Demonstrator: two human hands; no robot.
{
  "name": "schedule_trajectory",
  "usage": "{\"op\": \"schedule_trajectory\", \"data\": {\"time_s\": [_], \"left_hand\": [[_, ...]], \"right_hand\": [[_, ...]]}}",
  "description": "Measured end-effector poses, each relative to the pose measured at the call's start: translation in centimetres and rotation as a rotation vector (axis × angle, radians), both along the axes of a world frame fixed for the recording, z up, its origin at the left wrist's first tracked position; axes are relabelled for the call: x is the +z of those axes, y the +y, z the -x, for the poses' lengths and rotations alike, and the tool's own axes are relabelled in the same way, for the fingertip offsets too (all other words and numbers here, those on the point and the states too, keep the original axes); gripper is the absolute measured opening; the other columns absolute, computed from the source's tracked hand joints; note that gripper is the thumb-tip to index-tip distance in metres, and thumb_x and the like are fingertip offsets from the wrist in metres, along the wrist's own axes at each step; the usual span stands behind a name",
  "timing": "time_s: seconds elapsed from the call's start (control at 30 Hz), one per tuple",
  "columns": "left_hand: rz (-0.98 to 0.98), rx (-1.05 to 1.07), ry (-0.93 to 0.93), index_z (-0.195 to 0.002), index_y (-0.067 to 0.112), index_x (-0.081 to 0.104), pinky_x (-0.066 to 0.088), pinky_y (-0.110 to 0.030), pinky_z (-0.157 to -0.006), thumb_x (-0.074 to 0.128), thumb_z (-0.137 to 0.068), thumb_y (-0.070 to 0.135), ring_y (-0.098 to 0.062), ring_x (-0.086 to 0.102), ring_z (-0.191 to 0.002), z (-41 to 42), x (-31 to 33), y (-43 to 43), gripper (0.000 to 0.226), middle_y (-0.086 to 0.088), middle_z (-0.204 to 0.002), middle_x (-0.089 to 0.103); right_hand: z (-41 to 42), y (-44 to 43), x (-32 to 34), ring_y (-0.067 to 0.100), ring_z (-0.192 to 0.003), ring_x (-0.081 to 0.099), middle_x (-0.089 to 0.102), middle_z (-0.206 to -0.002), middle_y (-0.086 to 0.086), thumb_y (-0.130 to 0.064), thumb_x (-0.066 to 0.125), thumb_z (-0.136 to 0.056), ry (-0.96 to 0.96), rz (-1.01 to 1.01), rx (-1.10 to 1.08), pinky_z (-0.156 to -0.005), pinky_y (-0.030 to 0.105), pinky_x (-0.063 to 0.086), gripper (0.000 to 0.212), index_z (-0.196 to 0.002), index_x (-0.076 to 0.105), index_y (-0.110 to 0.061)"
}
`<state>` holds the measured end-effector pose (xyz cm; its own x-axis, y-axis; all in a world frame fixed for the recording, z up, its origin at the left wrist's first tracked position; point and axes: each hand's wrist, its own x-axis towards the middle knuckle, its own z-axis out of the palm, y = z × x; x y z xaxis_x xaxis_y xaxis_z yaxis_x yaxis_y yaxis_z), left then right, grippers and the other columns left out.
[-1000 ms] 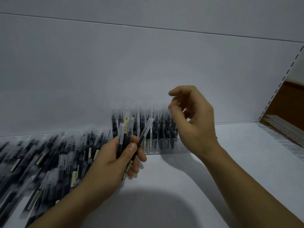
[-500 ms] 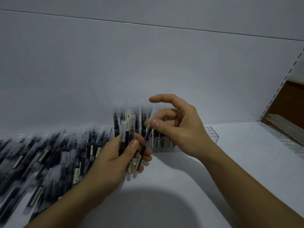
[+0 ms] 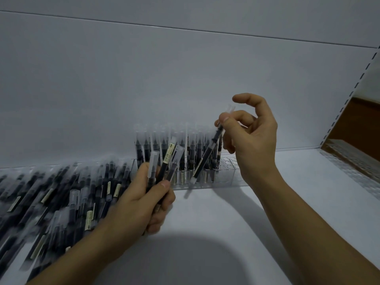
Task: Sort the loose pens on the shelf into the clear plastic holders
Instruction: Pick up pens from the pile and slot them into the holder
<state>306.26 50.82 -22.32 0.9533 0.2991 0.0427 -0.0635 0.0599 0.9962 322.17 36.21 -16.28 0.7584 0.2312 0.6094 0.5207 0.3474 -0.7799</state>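
You are pinching one pen (image 3: 207, 155) near its capped top between the thumb and fingers (image 3: 242, 118) of your right hand (image 3: 253, 140). Its long axis is leaning, with the lower tip pointing down and left, just in front of the clear holder (image 3: 228, 177) at the back of the shelf (image 3: 267, 212). The free holes are lying right of that tip, so I judge the tip is needing a swing rightward, with the pen brought upright. Your left hand (image 3: 139, 202) is gripping three more pens (image 3: 164, 165), its fingers curled round them, beside the loose pile (image 3: 51, 198). The upright pens and the pile are blurring — too many to count.
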Motion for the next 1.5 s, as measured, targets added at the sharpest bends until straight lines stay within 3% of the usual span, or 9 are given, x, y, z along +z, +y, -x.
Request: {"op": "schedule_trajectory", "data": {"time_s": [0.1, 0.23, 0.33, 0.4, 0.5, 0.6, 1.03, 1.37, 1.5], "left_hand": [[-0.067, 0.006, -0.03, -0.083, 0.017, 0.05, 0.03, -0.034, -0.047, 0.045, -0.103, 0.017, -0.02, 0.033, -0.049, -0.1, -0.2, 0.0, 0.021, -0.01, -0.069, 0.049], [-0.187, 0.046, -0.127, -0.101, 0.012, 0.052, 0.042, -0.03, -0.045, 0.043, -0.102, 0.013, -0.021, 0.044, -0.048, -0.2, 0.1, -0.3, 0.009, -0.009, -0.076, 0.065], [-0.215, 0.081, -0.13, -0.104, 0.01, 0.053, 0.045, -0.027, -0.045, 0.045, -0.101, 0.012, -0.02, 0.05, -0.048, -0.3, 0.3, -0.3, 0.009, -0.013, -0.083, 0.071], [-0.213, 0.096, -0.112, -0.105, 0.008, 0.053, 0.046, -0.027, -0.046, 0.046, -0.1, 0.013, -0.019, 0.052, -0.048, -0.3, 0.3, -0.2, 0.01, -0.013, -0.087, 0.074], [-0.205, 0.108, -0.097, -0.106, 0.007, 0.054, 0.048, -0.031, -0.047, 0.047, -0.099, 0.015, -0.019, 0.054, -0.048, -0.3, 0.4, -0.2, 0.014, -0.012, -0.087, 0.074], [-0.188, 0.12, -0.097, -0.106, 0.007, 0.056, 0.048, -0.033, -0.047, 0.046, -0.099, 0.016, -0.018, 0.055, -0.049, -0.2, 0.3, -0.2, 0.015, -0.012, -0.086, 0.072], [-0.2, 0.102, -0.079, -0.101, 0.006, 0.059, 0.045, -0.025, -0.045, 0.045, -0.103, 0.009, -0.015, 0.054, -0.046, -0.2, 0.3, -0.2, 0.014, -0.007, -0.079, 0.068], [-0.214, 0.097, -0.077, -0.099, 0.006, 0.059, 0.045, -0.026, -0.045, 0.045, -0.103, 0.009, -0.016, 0.055, -0.047, -0.1, 0.4, -0.2, 0.014, -0.006, -0.077, 0.067], [-0.207, 0.096, -0.077, -0.099, 0.006, 0.059, 0.044, -0.025, -0.045, 0.045, -0.102, 0.01, -0.015, 0.054, -0.046, -0.1, 0.5, -0.3, 0.014, -0.006, -0.077, 0.067]], "right_hand": [[-0.5, -0.2, 0.1, 0.014, -0.042, 0.05, 0.069, -0.075, 0.013, 0.001, 0.067, -0.095, -0.006, 0.009, -0.067, -0.047, 0.021, 0.042, 0.025, -0.115, 0.054, -0.008], [-1.5, -0.5, 0.1, 0.021, -0.05, 0.054, 0.066, -0.084, 0.026, -0.002, 0.069, -0.094, -0.058, 0.038, -0.173, -0.049, 0.021, 0.046, 0.023, -0.111, 0.057, -0.012], [-2.5, -0.9, -0.2, 0.036, -0.059, 0.056, 0.066, -0.08, 0.022, -0.005, 0.071, -0.092, -0.154, 0.08, -0.241, -0.053, 0.036, 0.049, 0.021, -0.107, 0.059, -0.016], [-3.0, -1.1, -0.5, 0.033, -0.064, 0.059, 0.066, -0.076, 0.012, -0.007, 0.071, -0.091, -0.216, 0.124, -0.287, -0.058, 0.042, 0.052, 0.021, -0.107, 0.061, -0.016], [-3.2, -1.2, -0.7, 0.016, -0.069, 0.064, 0.064, -0.077, -0.004, -0.009, 0.072, -0.092, -0.282, 0.154, -0.361, -0.061, 0.027, 0.049, 0.021, -0.108, 0.061, -0.016], [-3.3, -1.1, -0.9, 0.011, -0.074, 0.065, 0.062, -0.079, -0.013, -0.011, 0.071, -0.093, -0.344, 0.179, -0.406, -0.057, 0.019, 0.045, 0.022, -0.111, 0.06, -0.017], [-3.8, -0.9, -1.5, 0.01, -0.079, 0.067, 0.065, -0.085, -0.015, -0.014, 0.072, -0.095, -0.406, 0.333, -0.371, -0.06, 0.017, 0.049, 0.024, -0.112, 0.061, -0.025], [-3.9, -1.0, -1.7, 0.012, -0.079, 0.069, 0.072, -0.086, -0.006, -0.01, 0.078, -0.089, -0.359, 0.38, -0.344, -0.063, 0.031, 0.058, 0.012, -0.092, 0.068, -0.016], [-4.0, -1.0, -1.8, 0.01, -0.079, 0.069, 0.072, -0.085, -0.007, -0.01, 0.077, -0.089, -0.368, 0.423, -0.349, -0.064, 0.022, 0.057, 0.011, -0.091, 0.068, -0.016]]}}
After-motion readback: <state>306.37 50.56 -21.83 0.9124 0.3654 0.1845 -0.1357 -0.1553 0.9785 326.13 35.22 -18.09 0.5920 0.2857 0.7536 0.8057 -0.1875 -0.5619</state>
